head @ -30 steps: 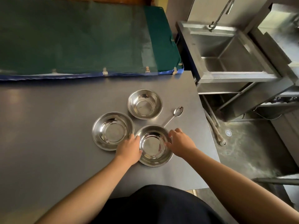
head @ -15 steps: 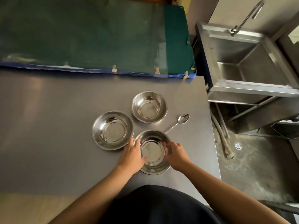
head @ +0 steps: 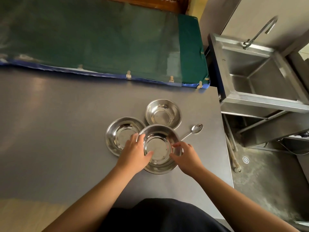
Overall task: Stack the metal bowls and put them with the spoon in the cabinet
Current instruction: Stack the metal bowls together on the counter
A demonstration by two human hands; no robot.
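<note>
Three shiny metal bowls sit close together on the grey table (head: 66, 124). My left hand (head: 133, 154) and my right hand (head: 185, 156) grip the near bowl (head: 158, 148) by its left and right rim; it looks raised off the table, its far edge overlapping the other two. The left bowl (head: 122, 131) lies beside my left hand. The far bowl (head: 163, 113) stands behind. A metal spoon (head: 194, 130) lies to the right, its handle running under the held bowl's rim.
A green padded mat with a blue edge (head: 100, 44) lies along the table's far side. To the right stand a steel sink (head: 260, 77) with a tap (head: 260, 32) and bare concrete floor with a drain (head: 245, 159). The table's right edge is close to the spoon.
Both hands have closed on the near bowl's rim and lifted it up and away from me, toward the other two bowls. The camera has shifted as well.
</note>
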